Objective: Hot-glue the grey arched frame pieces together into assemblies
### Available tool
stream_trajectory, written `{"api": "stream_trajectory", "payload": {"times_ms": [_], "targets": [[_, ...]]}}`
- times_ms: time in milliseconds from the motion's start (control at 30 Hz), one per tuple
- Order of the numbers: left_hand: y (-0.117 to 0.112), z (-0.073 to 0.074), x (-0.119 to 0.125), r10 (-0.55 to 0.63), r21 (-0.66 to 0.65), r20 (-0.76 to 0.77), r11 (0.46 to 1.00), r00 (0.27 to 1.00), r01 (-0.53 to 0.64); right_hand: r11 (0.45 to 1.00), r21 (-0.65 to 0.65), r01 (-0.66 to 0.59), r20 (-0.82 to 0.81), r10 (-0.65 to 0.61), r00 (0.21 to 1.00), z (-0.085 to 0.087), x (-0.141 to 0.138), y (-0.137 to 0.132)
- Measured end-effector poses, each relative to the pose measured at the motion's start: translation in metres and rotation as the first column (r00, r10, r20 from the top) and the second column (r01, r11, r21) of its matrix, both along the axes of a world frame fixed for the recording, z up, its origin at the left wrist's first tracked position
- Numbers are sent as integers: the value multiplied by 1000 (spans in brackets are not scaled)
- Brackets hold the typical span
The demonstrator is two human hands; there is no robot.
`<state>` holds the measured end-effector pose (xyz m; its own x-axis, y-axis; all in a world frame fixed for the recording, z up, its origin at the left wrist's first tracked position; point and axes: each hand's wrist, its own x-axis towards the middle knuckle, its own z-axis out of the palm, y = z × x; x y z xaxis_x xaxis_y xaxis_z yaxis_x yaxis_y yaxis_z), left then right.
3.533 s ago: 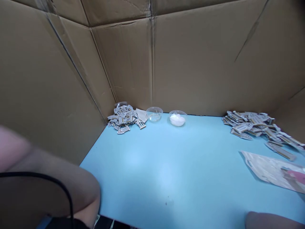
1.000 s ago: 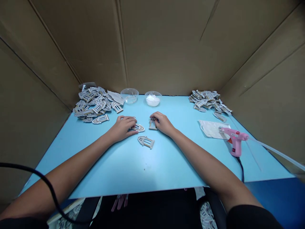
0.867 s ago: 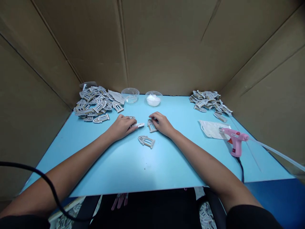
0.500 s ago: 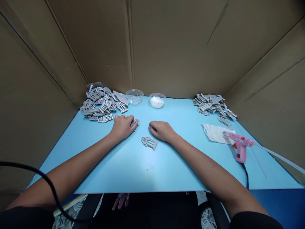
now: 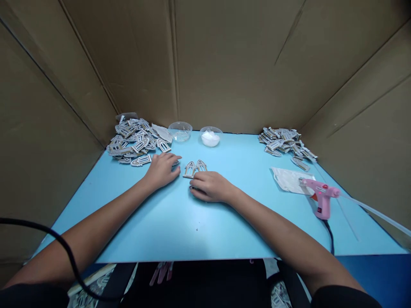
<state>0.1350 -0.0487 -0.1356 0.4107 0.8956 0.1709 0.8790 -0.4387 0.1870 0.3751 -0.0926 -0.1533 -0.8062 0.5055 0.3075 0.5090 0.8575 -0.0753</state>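
Note:
My left hand (image 5: pixel 161 169) lies palm down on the blue table (image 5: pixel 180 222), fingers stretched flat, just in front of the left pile of grey arch-window cut-outs (image 5: pixel 133 139). Two loose arch-window pieces (image 5: pixel 195 167) lie side by side between my hands, touching neither. My right hand (image 5: pixel 208 188) rests palm down right below them, fingers curled together over a third arch piece. Only a dark sliver of that piece shows at the fingertips.
Two clear bowls stand at the back, one looking empty (image 5: pixel 180 131), one with white stuff (image 5: pixel 210 137). A second pile of pieces (image 5: pixel 285 143) lies back right. A pink glue gun (image 5: pixel 321 194) and a plastic bag (image 5: pixel 290 179) sit right. Cardboard walls (image 5: pixel 224 64) enclose the table.
Both hands let go of their pieces, which now lie side by side. My right hand slid nearer and left over the lone piece; my left hand drew back a little.

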Motion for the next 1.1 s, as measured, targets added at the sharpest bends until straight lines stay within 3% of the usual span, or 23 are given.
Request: {"api": "stream_trajectory", "payload": {"times_ms": [100, 300, 433, 633, 867, 1100], "targets": [[10, 0, -12, 73, -9, -42, 997, 996, -74, 997, -36, -67, 38, 68, 997, -1, -1, -3], [15, -1, -17, 109, -51, -99, 992, 989, -114, 952, -229, 204, 118, -181, 976, 8, 18, 8], [15, -1, -17, 178, -75, -84, 980, 980, -184, 911, -222, 348, 138, -324, 936, 11, 37, 20], [13, 4, -17, 224, -78, 8, 972, 975, -222, 800, -175, 575, 80, -570, 818, 5, 50, 35], [13, 2, -14, 118, -101, 122, 989, 986, -106, 856, -166, 489, 66, -485, 872, 0, 39, 30], [11, 1, -10, -57, -175, 56, 982, 997, 66, 885, -145, 442, 26, -444, 896, 0, 39, 28]]}}
